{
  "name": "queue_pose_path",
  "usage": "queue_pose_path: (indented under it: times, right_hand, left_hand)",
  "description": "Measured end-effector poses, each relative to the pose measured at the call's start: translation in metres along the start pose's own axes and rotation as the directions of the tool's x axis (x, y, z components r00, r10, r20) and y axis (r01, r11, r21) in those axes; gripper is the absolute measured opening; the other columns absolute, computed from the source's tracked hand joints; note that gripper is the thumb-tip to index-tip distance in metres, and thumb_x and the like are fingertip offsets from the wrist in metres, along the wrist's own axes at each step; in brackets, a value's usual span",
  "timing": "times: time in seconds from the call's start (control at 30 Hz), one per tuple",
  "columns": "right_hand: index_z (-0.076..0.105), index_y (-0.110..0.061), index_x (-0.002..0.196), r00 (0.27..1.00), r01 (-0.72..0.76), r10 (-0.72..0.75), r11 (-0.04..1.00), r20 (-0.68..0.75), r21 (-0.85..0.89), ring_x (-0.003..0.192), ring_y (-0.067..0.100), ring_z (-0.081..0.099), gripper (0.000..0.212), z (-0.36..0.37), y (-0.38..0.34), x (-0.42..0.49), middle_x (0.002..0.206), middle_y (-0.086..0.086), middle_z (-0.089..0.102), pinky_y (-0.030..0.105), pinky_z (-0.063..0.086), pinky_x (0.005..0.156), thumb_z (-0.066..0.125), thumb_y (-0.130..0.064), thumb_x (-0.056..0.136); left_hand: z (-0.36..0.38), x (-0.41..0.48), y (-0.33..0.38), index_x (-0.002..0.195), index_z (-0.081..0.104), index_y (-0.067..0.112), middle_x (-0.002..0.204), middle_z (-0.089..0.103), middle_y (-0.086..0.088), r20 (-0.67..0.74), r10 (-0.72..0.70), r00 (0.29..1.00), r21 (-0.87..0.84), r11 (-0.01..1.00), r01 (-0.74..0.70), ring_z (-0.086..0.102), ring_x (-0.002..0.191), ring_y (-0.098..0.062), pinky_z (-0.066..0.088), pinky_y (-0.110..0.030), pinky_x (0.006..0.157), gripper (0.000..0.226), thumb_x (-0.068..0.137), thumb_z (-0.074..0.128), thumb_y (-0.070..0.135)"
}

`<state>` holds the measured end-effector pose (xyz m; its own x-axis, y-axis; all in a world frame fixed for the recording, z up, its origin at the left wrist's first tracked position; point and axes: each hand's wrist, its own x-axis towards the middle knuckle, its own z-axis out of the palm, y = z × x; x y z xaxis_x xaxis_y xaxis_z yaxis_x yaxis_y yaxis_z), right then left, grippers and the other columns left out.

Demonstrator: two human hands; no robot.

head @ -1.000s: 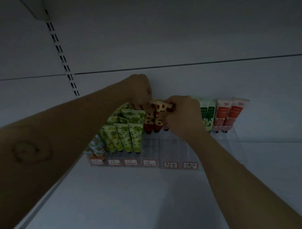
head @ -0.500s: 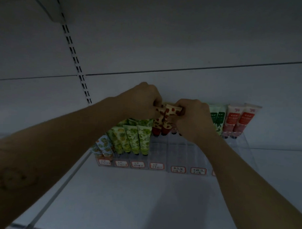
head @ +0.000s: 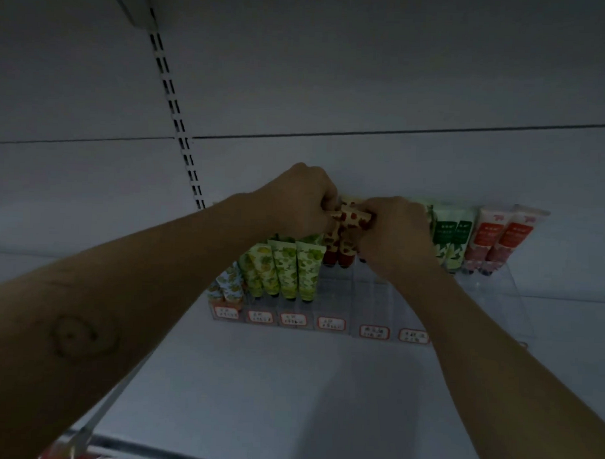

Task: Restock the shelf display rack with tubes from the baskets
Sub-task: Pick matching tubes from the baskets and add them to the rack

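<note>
Seen from the head camera, both hands meet over the back of the clear display rack [head: 371, 295] on the shelf [head: 288, 393]. The left hand [head: 297, 198] and the right hand [head: 393, 232] each pinch the crimped tops of the red-spotted tubes [head: 345, 244]. These stand in the rack's middle lane, just right of its green-patterned tubes [head: 286, 266].

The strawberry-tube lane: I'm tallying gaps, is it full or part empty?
Part empty. The strawberry tubes stand only at the back of the display rack; the stretch behind the price label is bare.
</note>
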<state>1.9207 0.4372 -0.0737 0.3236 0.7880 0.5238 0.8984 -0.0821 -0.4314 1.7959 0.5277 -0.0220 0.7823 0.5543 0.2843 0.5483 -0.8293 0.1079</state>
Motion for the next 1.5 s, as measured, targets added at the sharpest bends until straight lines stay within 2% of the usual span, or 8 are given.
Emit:
queue_pose_path:
  times: [0.1, 0.2, 0.57, 0.73, 0.87, 1.17, 1.3, 1.5]
  right_hand:
    - [0.067, -0.014, 0.080, 1.000, -0.002, 0.002, 1.000, -0.001, -0.014, 0.066, 0.016, 0.051, 0.008, 0.005, 0.000, 0.003, 0.077, 0.006, 0.065, 0.020, 0.028, 0.048, 0.066, -0.020, 0.085]
    - [0.050, -0.014, 0.060, 1.000, 0.000, 0.000, 1.000, -0.029, 0.002, 0.058, 0.015, 0.045, 0.027, 0.012, 0.001, 0.006, 0.067, 0.005, 0.056, 0.016, 0.022, 0.044, 0.064, -0.015, 0.084]
    - [0.038, -0.013, 0.059, 0.987, 0.155, -0.144, 0.963, 0.066, -0.221, 0.065, 0.021, 0.045, 0.034, 0.004, -0.004, 0.017, 0.070, 0.005, 0.050, 0.015, 0.017, 0.047, 0.061, -0.015, 0.084]
    - [0.031, -0.019, 0.052, 0.983, 0.145, -0.117, 0.966, 0.140, -0.214, 0.051, 0.013, 0.035, 0.041, 0.001, -0.007, 0.024, 0.055, -0.002, 0.038, 0.016, 0.019, 0.046, 0.062, -0.011, 0.078]
    - [0.032, -0.017, 0.052, 0.986, 0.107, -0.078, 0.975, 0.150, -0.193, 0.049, 0.007, 0.028, 0.037, 0.006, -0.009, 0.023, 0.059, 0.004, 0.046, 0.021, 0.020, 0.045, 0.056, -0.003, 0.077]
    - [0.061, -0.012, 0.076, 0.991, 0.127, -0.116, 0.974, 0.066, -0.187, 0.087, 0.027, 0.063, 0.008, 0.024, 0.016, 0.007, 0.087, 0.010, 0.068, 0.025, 0.040, 0.067, 0.058, -0.010, 0.082]
    - [0.072, -0.012, 0.106, 0.993, 0.081, -0.067, 0.986, 0.100, -0.147, 0.101, 0.027, 0.062, 0.026, 0.026, 0.016, 0.010, 0.107, 0.010, 0.069, 0.028, 0.048, 0.086, 0.065, -0.013, 0.080]
    - [0.071, -0.009, 0.098, 0.996, 0.074, -0.065, 0.986, 0.063, -0.150, 0.090, 0.026, 0.061, 0.019, 0.024, 0.015, 0.008, 0.095, 0.012, 0.068, 0.021, 0.034, 0.067, 0.061, -0.012, 0.083]
  left_hand:
    - [0.010, 0.001, -0.003, 0.067, 0.060, 0.000, 0.056, 0.046, -0.009, -0.064, -0.029, 0.998, -0.008, 1.000, 0.029, 0.035, 0.044, -0.013, 0.027, -0.018, 0.044, 0.025, 0.079, 0.068, 0.020]
    - [0.015, 0.000, -0.009, 0.069, 0.059, 0.003, 0.053, 0.043, -0.004, -0.093, -0.035, 0.995, -0.005, 0.999, 0.035, 0.034, 0.043, -0.009, 0.025, -0.019, 0.039, 0.026, 0.081, 0.067, 0.025]
    - [0.001, -0.001, -0.012, 0.072, 0.059, 0.004, 0.063, 0.051, -0.012, 0.035, -0.048, 0.998, -0.072, 0.996, 0.051, 0.038, 0.049, -0.016, 0.031, -0.023, 0.049, 0.045, 0.095, 0.050, 0.041]
    - [-0.022, 0.009, -0.006, 0.065, 0.062, 0.018, 0.055, 0.052, 0.007, 0.202, -0.008, 0.979, 0.009, 1.000, 0.006, 0.043, 0.050, -0.010, 0.034, -0.023, 0.052, 0.041, 0.096, 0.050, 0.043]
    - [-0.024, 0.010, -0.008, 0.078, 0.068, 0.011, 0.066, 0.062, -0.004, 0.211, 0.008, 0.978, 0.061, 0.998, -0.022, 0.051, 0.056, -0.016, 0.040, -0.026, 0.056, 0.035, 0.095, 0.053, 0.038]
    - [-0.013, 0.019, 0.003, 0.093, 0.072, 0.008, 0.091, 0.069, -0.006, 0.108, 0.077, 0.991, 0.080, 0.993, -0.086, 0.062, 0.082, -0.018, 0.050, -0.029, 0.074, 0.021, 0.087, 0.067, 0.028]
    - [-0.012, 0.018, -0.002, 0.087, 0.067, 0.012, 0.073, 0.057, 0.009, 0.124, 0.043, 0.991, 0.096, 0.994, -0.055, 0.055, 0.076, -0.013, 0.040, -0.024, 0.072, 0.015, 0.089, 0.064, 0.026]
    - [0.001, 0.021, -0.001, 0.086, 0.069, 0.012, 0.081, 0.060, 0.003, 0.137, -0.006, 0.991, 0.136, 0.991, -0.013, 0.055, 0.078, -0.016, 0.041, -0.026, 0.067, 0.011, 0.088, 0.061, 0.005]
